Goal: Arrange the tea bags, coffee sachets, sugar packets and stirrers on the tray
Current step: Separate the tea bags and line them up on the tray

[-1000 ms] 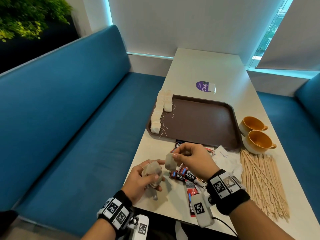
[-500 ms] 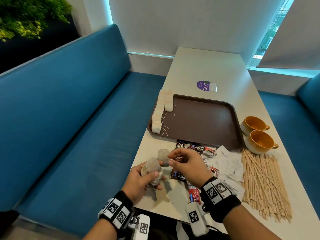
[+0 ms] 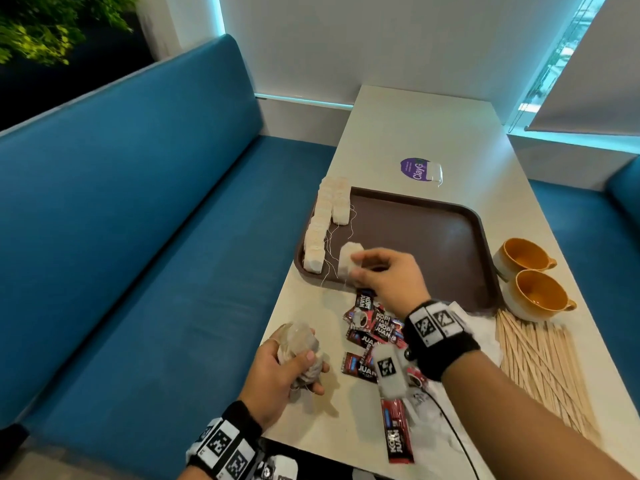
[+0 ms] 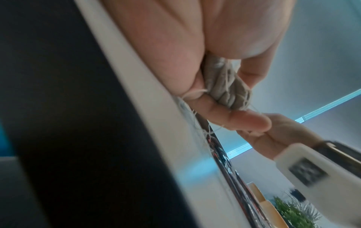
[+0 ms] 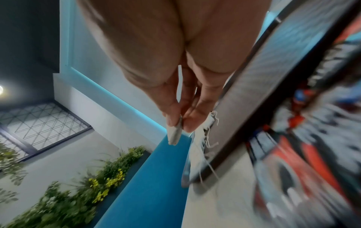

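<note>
Pinch grip: right hand (image 3: 388,277) holds one small white paper tea bag (image 3: 348,263) by its edge, over near-left corner of brown plastic tray (image 3: 450,216), beside row of white tea bags (image 3: 322,223) along tray's left edge. Left hand (image 3: 282,367) curls round bunch of spare grey-white tea bags (image 3: 298,344) at table's left edge.

Left wrist view: fingers (image 4: 236,119) clamped on bunch, strings trailing.

Right wrist view: thumb and forefinger closed on bag's rim.

Judgement: bag light, soft, tearable; hold by paper edge, not string, which may snag.
</note>
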A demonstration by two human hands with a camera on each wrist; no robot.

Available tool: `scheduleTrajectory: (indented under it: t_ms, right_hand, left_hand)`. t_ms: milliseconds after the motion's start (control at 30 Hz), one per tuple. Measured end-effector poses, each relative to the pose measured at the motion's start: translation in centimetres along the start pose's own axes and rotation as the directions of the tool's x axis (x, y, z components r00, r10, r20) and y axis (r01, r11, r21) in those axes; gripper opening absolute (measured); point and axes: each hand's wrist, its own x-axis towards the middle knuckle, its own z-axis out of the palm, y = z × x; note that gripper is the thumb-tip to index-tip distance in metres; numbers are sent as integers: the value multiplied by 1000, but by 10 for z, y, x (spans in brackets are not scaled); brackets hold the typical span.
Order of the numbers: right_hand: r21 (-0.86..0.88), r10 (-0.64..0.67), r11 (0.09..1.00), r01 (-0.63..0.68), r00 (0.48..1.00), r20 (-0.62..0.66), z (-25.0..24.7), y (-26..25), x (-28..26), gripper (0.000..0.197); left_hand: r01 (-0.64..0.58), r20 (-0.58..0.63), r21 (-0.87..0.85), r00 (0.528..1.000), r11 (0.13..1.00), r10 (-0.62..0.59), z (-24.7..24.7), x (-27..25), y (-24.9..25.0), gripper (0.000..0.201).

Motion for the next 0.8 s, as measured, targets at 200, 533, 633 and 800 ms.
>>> scheduleTrajectory:
  t_ms: [200, 533, 633, 800]
  right_hand:
    - [11, 23, 1000, -23, 998, -50, -4, 1, 102, 24]
    - [-210, 118, 972, -107, 992, 37, 23, 10, 176, 21]
    - [-372, 106, 923, -95, 994, 10, 25, 13, 189, 20]
    - [-473, 42, 876, -96, 991, -124, 23, 14, 194, 21]
  left_hand:
    - [61, 6, 85, 998, 994, -62, -7, 1, 0, 42]
    - [106, 36, 42, 994, 993, -108, -4, 4, 8, 40]
    - [146, 16, 53, 989, 988, -147, -7, 4, 6, 63]
    - [136, 33, 10, 990, 991, -136, -10, 6, 1, 55]
